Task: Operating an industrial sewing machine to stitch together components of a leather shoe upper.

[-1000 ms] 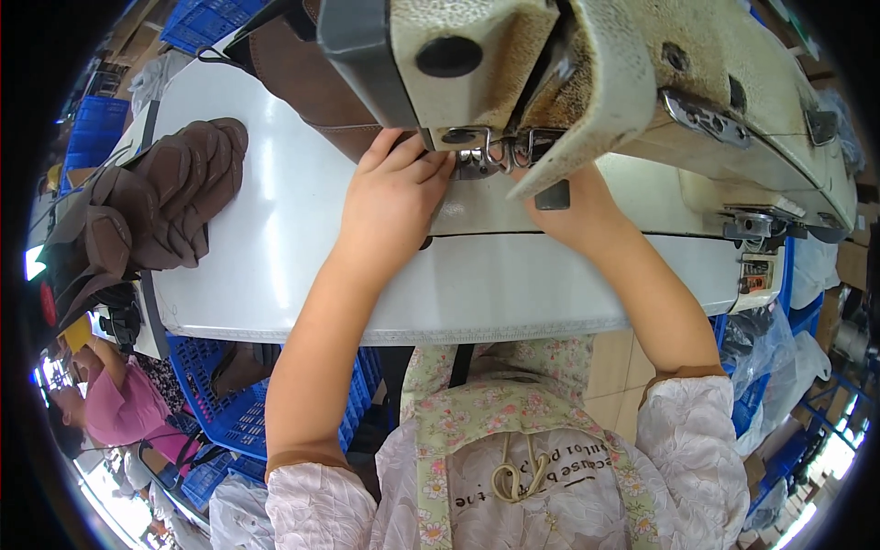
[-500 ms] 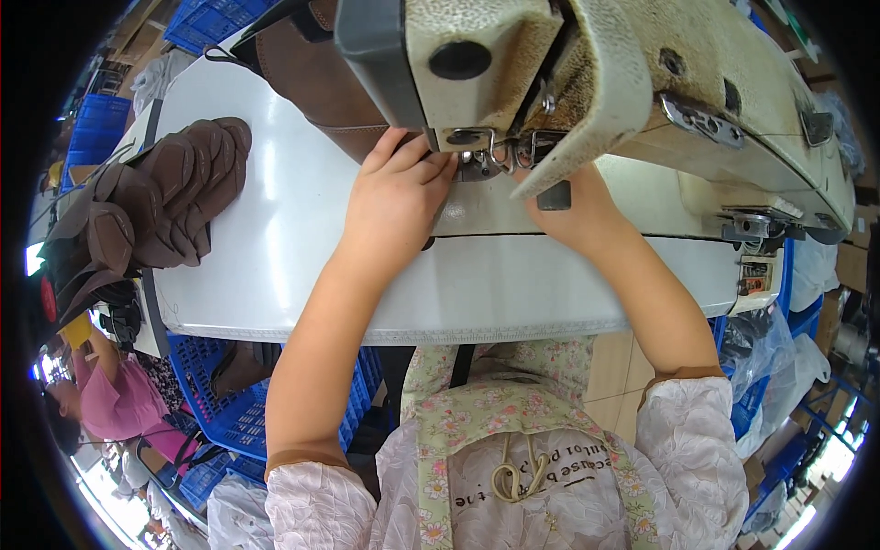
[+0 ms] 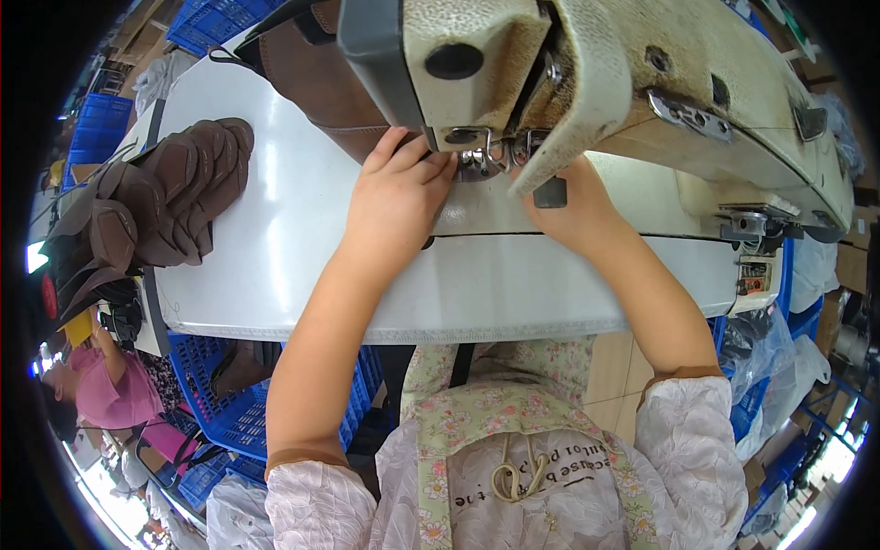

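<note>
A brown leather boot upper with a stitched seam and a dark pull loop lies on the sewing machine table, partly behind the machine's head. My left hand is closed on its near edge, fingers bent over the leather just left of the presser foot. My right hand is on the other side of the presser foot, beneath the cream sewing machine. The machine's curved guard hides its fingers, so what they touch cannot be seen.
A stack of brown stitched leather pieces lies at the left of the white table. Blue crates stand below the left table edge. A person in pink is at the far left. Plastic bags hang at the right.
Both hands and the leather stay almost in place. The machine shifts very slightly in the picture. At the far left, the person in pink has moved a little.
</note>
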A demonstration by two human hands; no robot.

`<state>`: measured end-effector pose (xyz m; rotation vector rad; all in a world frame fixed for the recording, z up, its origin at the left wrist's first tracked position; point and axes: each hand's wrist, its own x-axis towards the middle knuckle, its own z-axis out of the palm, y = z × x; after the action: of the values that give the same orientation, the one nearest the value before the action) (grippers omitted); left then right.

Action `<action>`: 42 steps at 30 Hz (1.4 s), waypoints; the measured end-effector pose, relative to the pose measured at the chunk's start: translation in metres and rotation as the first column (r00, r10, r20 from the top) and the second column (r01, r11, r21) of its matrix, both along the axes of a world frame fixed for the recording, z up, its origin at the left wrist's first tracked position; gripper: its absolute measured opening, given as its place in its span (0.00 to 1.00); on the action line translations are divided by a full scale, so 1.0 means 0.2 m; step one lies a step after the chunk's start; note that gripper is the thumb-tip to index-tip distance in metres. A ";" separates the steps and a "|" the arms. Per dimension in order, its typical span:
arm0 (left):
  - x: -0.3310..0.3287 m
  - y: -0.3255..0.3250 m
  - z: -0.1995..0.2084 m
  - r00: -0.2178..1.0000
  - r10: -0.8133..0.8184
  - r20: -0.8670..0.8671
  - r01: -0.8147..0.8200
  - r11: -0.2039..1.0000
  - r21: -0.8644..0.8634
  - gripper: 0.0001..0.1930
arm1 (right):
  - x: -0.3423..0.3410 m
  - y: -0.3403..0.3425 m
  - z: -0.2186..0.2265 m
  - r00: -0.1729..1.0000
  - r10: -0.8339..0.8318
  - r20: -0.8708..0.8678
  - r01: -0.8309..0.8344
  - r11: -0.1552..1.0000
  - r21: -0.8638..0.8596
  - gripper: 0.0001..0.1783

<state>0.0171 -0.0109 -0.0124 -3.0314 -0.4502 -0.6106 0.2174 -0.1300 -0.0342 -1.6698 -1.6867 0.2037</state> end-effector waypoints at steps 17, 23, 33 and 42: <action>-0.01 0.03 -0.01 0.999 -0.044 -0.003 0.044 0.998 -0.049 0.29 | 1.02 -1.22 0.46 0.426 -0.767 -0.480 0.895 0.278 0.350 0.28; 0.00 0.03 -0.01 0.999 -0.048 -0.006 0.048 0.998 -0.035 0.29 | 1.41 -1.26 0.26 0.495 -0.480 -0.724 0.843 0.468 0.266 0.34; 0.03 0.03 -0.02 0.998 -0.069 0.012 0.069 0.998 -0.010 0.27 | 1.73 -1.22 0.85 0.273 -0.953 0.135 0.958 0.281 0.048 0.46; 0.01 0.03 0.06 0.977 -0.082 -0.198 0.100 0.991 0.087 0.26 | 1.35 -1.60 0.50 0.398 -0.917 0.033 0.912 0.400 0.096 0.13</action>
<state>0.0195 -0.0047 0.0002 -2.9917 -0.2673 -0.3234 0.4873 -0.4497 0.0648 -2.3222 -0.5466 -0.4752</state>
